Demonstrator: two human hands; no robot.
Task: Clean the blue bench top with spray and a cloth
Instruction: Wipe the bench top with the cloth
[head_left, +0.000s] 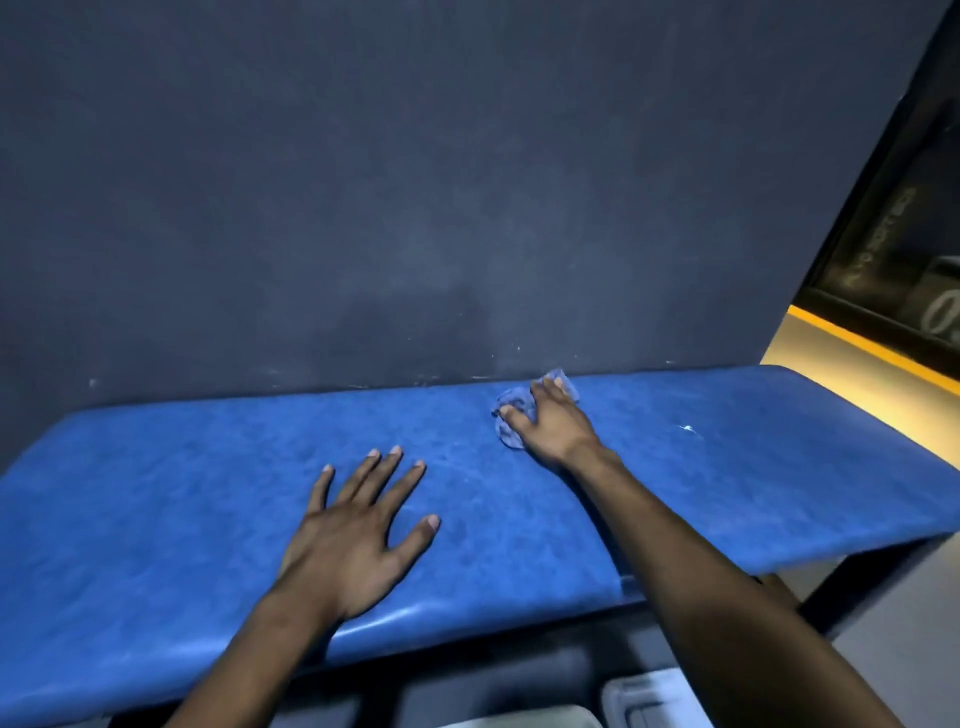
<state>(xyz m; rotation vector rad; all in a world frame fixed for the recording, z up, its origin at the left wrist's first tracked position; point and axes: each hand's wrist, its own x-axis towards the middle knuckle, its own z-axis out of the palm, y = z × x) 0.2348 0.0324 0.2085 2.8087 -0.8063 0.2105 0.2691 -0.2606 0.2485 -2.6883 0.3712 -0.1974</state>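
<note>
Forearms nearest me, both reaching over the padded blue bench top (727, 467): wiping under way.

My left hand (358, 535) lies flat and spread on the vinyl, holding nothing, just bracing. My right hand (550, 421) presses a crumpled blue cloth (511, 410) against the far edge near the dark matte wall (415, 182), fingers curled over it. I judge the cloth light, soft and limp, best bunched under the palm. The top looks smooth, slightly glossy and cushioned with rounded edges, so probably slick when wet. No spray bottle shows.
</note>
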